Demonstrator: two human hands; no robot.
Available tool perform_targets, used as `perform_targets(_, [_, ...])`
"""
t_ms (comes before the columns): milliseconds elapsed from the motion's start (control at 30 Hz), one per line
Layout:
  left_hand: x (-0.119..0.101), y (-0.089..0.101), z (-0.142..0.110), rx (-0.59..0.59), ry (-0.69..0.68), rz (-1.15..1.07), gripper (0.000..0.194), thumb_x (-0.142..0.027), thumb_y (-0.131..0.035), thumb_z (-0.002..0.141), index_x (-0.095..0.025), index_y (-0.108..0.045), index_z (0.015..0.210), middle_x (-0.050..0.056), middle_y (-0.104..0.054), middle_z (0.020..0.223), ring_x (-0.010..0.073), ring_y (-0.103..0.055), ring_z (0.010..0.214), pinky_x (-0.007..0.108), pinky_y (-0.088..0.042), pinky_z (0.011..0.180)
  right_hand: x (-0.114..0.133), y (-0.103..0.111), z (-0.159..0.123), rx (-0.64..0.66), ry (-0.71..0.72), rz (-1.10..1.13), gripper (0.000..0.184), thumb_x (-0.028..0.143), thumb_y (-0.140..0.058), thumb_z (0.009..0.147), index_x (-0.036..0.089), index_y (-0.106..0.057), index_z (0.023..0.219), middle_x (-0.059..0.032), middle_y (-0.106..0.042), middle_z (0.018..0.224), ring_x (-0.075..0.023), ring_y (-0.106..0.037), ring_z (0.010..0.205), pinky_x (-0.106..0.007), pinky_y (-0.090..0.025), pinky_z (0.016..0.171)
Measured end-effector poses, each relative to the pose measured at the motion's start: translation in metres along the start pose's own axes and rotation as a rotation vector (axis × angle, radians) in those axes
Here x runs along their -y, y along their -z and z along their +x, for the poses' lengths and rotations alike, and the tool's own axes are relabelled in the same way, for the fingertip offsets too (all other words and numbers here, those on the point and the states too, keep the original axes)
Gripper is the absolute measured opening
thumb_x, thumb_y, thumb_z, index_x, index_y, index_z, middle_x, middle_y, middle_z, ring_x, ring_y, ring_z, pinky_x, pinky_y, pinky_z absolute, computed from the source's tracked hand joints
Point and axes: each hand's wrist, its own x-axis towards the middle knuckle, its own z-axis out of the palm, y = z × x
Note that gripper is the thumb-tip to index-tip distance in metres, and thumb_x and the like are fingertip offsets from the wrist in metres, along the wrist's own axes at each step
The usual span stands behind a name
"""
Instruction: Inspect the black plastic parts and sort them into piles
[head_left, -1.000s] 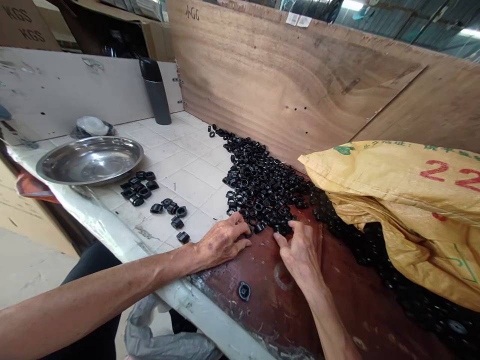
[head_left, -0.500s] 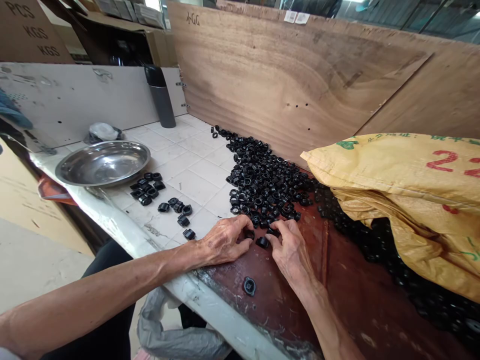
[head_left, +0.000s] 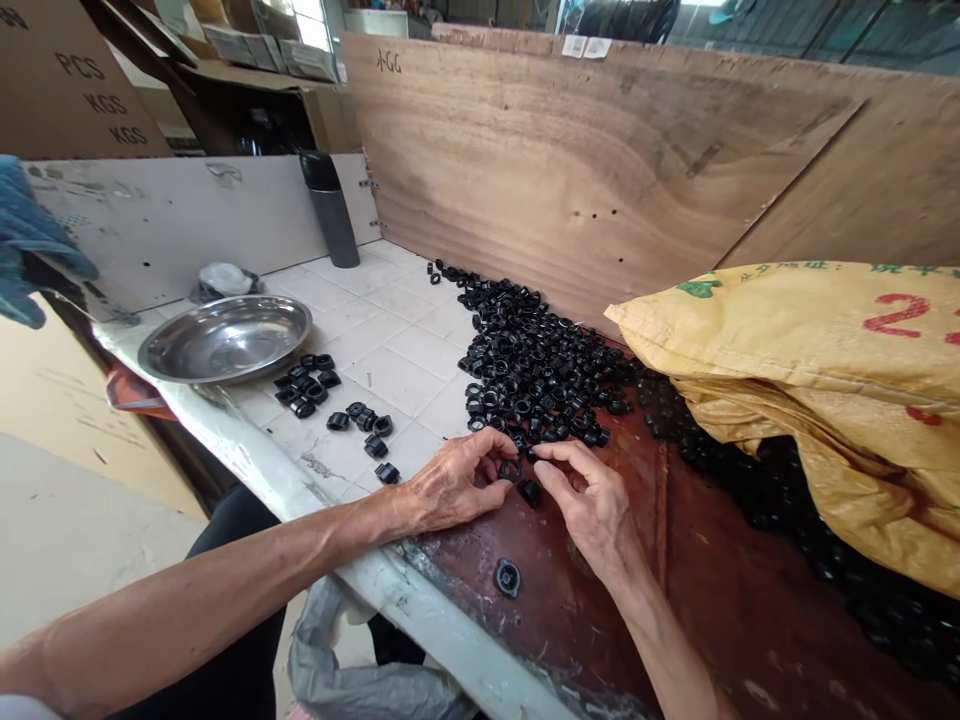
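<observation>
Between the thumb and fingers of my left hand (head_left: 459, 478) is a black plastic ring (head_left: 510, 468), its opening turned towards me. Close by on the right, my right hand (head_left: 592, 492) pinches a small black part (head_left: 533, 454) at the ring's edge; its exact shape is mostly covered by the fingertips. Just below the fingers, a loose black ring-shaped part (head_left: 529, 492) lies on the reddish-brown surface (head_left: 592, 620). Nearer the front edge rests a round black cap-like piece (head_left: 508, 577). A big heap of black rings (head_left: 532, 360) spreads right behind both hands.
Several black parts (head_left: 307, 385) lie in small groups on the white tiled top (head_left: 405, 350), beside a steel basin (head_left: 225, 340). A dark bottle (head_left: 330, 210) stands at the back. A yellow sack (head_left: 787, 340) lies over more black pieces at right; a plywood board (head_left: 600, 170) walls the rear.
The ring in my left fingers now shows its opening. My right hand has raised its small part to the ring and shifted slightly right. The view has turned a little left.
</observation>
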Motion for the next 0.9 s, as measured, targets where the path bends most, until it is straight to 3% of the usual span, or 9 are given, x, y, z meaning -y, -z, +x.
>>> perform_targets(100, [0.001, 0.002, 0.0, -0.003, 0.011, -0.044, 0.028, -0.019, -0.065, 0.083, -0.019, -0.061, 0.11, -0.003, -0.067, 0.075, 0.0101, -0.06, 0.061, 0.022, -0.049, 0.058, 0.007, -0.001, -0.002, -0.008, -0.16, 0.159, 0.023, 0.042, -0.075, 0.082, 0.02, -0.075, 0.089, -0.0043, -0.074, 0.087, -0.0204, -0.07, 0.079, -0.029, -0.057, 0.071])
perform_targets(200, [0.002, 0.002, 0.001, -0.012, 0.064, -0.228, 0.027, -0.023, -0.066, 0.086, -0.018, -0.064, 0.112, 0.001, -0.071, 0.086, 0.0133, -0.067, 0.073, 0.025, -0.053, 0.067, 0.01, -0.004, -0.005, -0.016, -0.225, 0.317, 0.026, 0.043, -0.08, 0.077, 0.019, -0.072, 0.083, -0.0056, -0.074, 0.094, -0.0202, -0.072, 0.077, -0.031, -0.06, 0.073])
perform_targets(367, [-0.002, 0.004, 0.005, -0.026, 0.117, -0.576, 0.034, -0.035, -0.075, 0.084, -0.014, -0.069, 0.11, 0.007, -0.069, 0.101, 0.0169, -0.068, 0.087, 0.031, -0.056, 0.08, 0.012, -0.007, -0.008, -0.068, -0.179, 0.349, 0.023, 0.037, -0.08, 0.078, 0.02, -0.071, 0.088, -0.0061, -0.075, 0.097, -0.0199, -0.073, 0.083, -0.029, -0.062, 0.075])
perform_targets(500, [-0.007, 0.006, 0.005, 0.059, 0.156, -0.75, 0.039, -0.041, -0.079, 0.082, -0.014, -0.066, 0.107, 0.008, -0.071, 0.096, 0.0168, -0.069, 0.086, 0.032, -0.054, 0.083, 0.013, -0.01, -0.009, -0.066, -0.185, 0.319, 0.027, 0.037, -0.079, 0.079, 0.021, -0.074, 0.101, -0.0065, -0.076, 0.098, -0.0207, -0.073, 0.086, -0.03, -0.062, 0.077])
perform_targets(667, [-0.007, 0.008, 0.003, 0.068, 0.207, -0.74, 0.042, -0.043, -0.08, 0.082, -0.014, -0.064, 0.106, 0.004, -0.069, 0.086, 0.0123, -0.064, 0.077, 0.027, -0.049, 0.076, 0.01, -0.013, -0.013, -0.081, -0.075, 0.222, 0.019, 0.033, -0.076, 0.083, 0.022, -0.073, 0.098, -0.0049, -0.074, 0.099, -0.0198, -0.071, 0.087, -0.03, -0.061, 0.08])
perform_targets(900, [-0.004, 0.003, 0.004, 0.051, 0.183, -0.781, 0.042, -0.042, -0.082, 0.079, -0.014, -0.063, 0.105, 0.006, -0.07, 0.091, 0.0164, -0.068, 0.086, 0.033, -0.053, 0.085, 0.01, -0.016, -0.016, -0.067, 0.02, 0.107, 0.016, 0.034, -0.07, 0.09, 0.023, -0.071, 0.101, -0.0051, -0.074, 0.099, -0.0199, -0.071, 0.089, -0.031, -0.059, 0.083])
